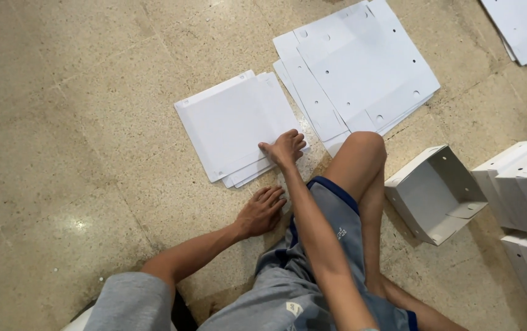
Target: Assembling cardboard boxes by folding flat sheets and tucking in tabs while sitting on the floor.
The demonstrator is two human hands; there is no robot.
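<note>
On the floor: we sit with one knee raised, both arms stretched out in front of us.
Right hand: palm down on the near corner of the small stack, fingers slightly curled over the top sheet; it presses rather than pinches, and we cannot tell whether a sheet edge is caught under the fingertips.
Left hand: flat on the bare floor just short of the stack, fingers spread, holding nothing.
Stack: white flat sheets, fanned a little at the near edges, lying just ahead of us and left of the knee.
Nearby: a larger pile of punched blanks beyond the knee, touching or overlapping the stack's far corner; a folded open box to the right; more folded boxes at the right edge.
Risk: we judge the smooth sheets could slide on each other, so two may lift together or the stack may skew; the polished floor gives little grip.
Surface: speckled beige terrazzo, glossy, with light glare.
Room: only floor shows.
</note>
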